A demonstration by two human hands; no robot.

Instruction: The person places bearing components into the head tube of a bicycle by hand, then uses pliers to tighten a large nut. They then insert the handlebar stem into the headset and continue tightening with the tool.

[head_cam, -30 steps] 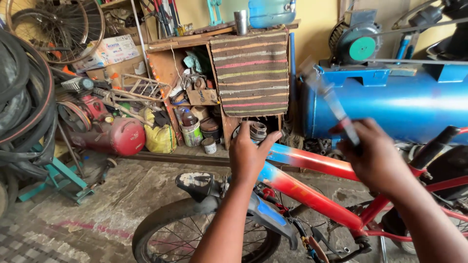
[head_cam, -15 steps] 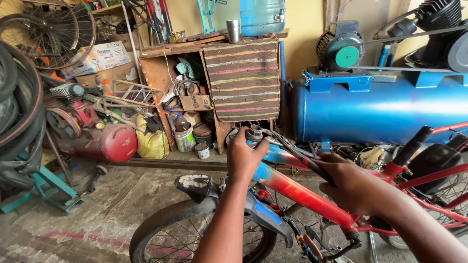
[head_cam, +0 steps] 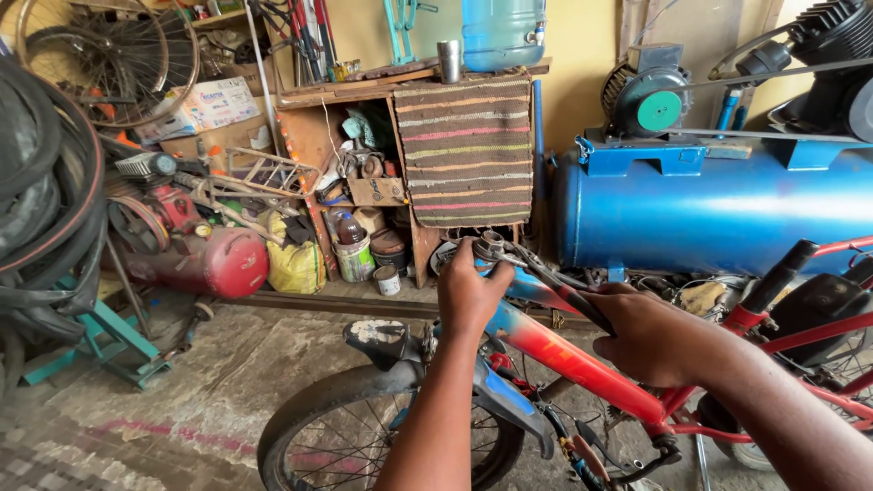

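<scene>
A second ago the right hand (head_cam: pixel 657 344) waved the wrench (head_cam: pixel 536 273) up in the air, blurred; now it has come down, fingers closed round the dark handle, the wrench head set at the front end of the red and blue bicycle frame (head_cam: pixel 564 359); the left hand (head_cam: pixel 471 295) stays wrapped on that same frame end, just beside the wrench head. Below lies a stained concrete floor (head_cam: pixel 218 382); behind stand a blue compressor tank (head_cam: pixel 718 205), a wooden shelf (head_cam: pixel 364 164) hung with a striped cloth (head_cam: pixel 466 150), a red tank (head_cam: pixel 214 264) and stacked tyres (head_cam: pixel 41 209).
</scene>
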